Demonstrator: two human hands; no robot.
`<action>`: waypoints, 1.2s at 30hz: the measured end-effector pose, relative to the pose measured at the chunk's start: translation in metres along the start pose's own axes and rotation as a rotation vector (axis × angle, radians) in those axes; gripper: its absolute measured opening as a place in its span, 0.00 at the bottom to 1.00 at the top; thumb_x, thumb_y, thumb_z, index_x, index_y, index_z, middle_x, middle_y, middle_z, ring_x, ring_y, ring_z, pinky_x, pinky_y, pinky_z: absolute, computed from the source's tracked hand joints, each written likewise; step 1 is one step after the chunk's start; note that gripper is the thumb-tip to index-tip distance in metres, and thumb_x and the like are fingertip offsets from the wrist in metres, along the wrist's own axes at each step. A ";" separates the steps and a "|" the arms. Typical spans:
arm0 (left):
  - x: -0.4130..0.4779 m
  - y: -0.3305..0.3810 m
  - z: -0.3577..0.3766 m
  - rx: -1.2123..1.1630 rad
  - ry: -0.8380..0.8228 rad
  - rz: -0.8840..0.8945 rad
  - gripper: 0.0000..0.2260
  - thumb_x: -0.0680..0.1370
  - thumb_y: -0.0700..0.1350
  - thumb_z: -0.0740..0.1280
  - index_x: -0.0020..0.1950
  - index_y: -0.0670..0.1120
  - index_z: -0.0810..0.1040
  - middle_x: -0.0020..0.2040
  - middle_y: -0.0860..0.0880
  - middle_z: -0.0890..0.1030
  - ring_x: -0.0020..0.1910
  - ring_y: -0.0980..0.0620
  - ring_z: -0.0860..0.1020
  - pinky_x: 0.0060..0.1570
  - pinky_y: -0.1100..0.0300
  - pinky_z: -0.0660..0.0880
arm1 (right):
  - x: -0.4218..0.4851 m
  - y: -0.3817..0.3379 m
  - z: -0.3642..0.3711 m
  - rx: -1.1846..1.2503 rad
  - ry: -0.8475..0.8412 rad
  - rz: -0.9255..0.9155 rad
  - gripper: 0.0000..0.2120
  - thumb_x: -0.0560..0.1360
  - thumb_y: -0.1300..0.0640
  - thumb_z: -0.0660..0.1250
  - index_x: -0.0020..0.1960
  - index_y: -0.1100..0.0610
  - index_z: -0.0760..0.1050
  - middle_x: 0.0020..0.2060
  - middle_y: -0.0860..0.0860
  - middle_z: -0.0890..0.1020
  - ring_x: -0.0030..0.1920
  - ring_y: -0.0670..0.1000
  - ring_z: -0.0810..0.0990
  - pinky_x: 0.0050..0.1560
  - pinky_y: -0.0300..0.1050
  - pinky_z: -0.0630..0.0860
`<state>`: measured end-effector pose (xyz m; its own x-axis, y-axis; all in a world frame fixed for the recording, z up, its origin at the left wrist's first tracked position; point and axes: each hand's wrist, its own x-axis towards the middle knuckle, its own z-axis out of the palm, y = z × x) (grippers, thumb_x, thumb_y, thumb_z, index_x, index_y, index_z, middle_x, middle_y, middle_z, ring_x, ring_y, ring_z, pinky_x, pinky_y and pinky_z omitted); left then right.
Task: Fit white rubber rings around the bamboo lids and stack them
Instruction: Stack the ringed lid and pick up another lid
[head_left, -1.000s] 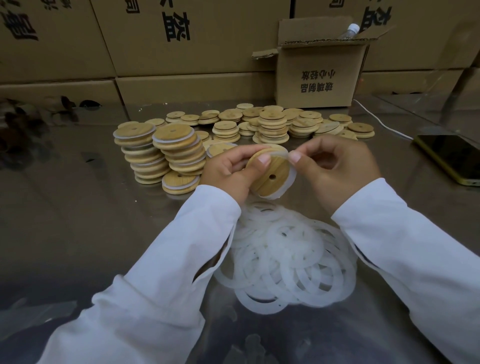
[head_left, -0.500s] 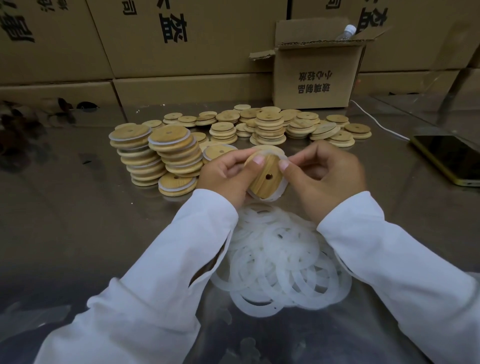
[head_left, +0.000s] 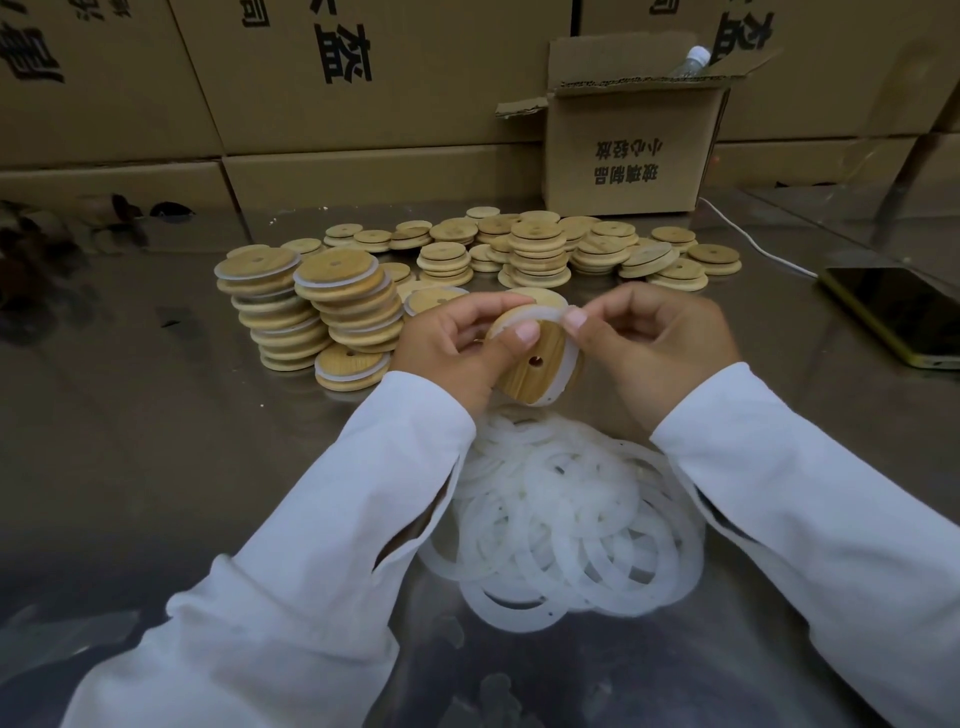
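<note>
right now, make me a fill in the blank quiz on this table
1. The right hand pinches the white ____ on the lid that the left hand grips.
2. The ringed stacks stand ____ of the held lid.
3. The phone lies on the table's ____ side.
4. A ____ pokes out of the open box.
Missing words: ring; left; right; bottle.

Likely packing workshop: stacked cartons (head_left: 363, 78).

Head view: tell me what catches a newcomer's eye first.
The left hand and right hand hold a bamboo lid centre-frame, stretching a white ring around it. Below them lies a heap of loose rings; ringed stacks stand left, bare lids behind.
</note>
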<state>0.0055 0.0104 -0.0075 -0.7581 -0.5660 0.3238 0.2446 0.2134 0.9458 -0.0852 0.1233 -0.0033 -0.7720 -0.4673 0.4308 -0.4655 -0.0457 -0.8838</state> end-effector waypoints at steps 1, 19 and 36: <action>0.000 0.000 0.000 0.005 0.003 0.014 0.09 0.74 0.37 0.68 0.45 0.53 0.79 0.43 0.50 0.83 0.42 0.56 0.81 0.43 0.63 0.78 | 0.001 0.000 -0.001 0.016 -0.009 0.020 0.10 0.70 0.58 0.72 0.32 0.50 0.76 0.26 0.39 0.80 0.31 0.37 0.77 0.36 0.28 0.72; -0.001 0.002 0.000 -0.059 0.007 -0.006 0.09 0.74 0.38 0.67 0.44 0.53 0.80 0.37 0.55 0.84 0.38 0.58 0.81 0.39 0.63 0.79 | 0.001 -0.004 -0.004 0.028 -0.052 -0.067 0.09 0.71 0.61 0.70 0.35 0.51 0.76 0.32 0.43 0.79 0.32 0.36 0.77 0.37 0.26 0.71; 0.001 -0.008 0.006 -0.029 0.099 -0.115 0.07 0.70 0.42 0.73 0.46 0.49 0.80 0.40 0.52 0.83 0.38 0.58 0.82 0.42 0.63 0.79 | -0.008 0.002 0.001 -0.344 0.089 -0.187 0.09 0.70 0.52 0.70 0.33 0.44 0.74 0.29 0.37 0.78 0.34 0.39 0.79 0.38 0.35 0.76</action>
<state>-0.0005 0.0131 -0.0147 -0.7190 -0.6617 0.2126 0.1781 0.1202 0.9766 -0.0795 0.1261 -0.0089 -0.6874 -0.3999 0.6063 -0.7080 0.1826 -0.6823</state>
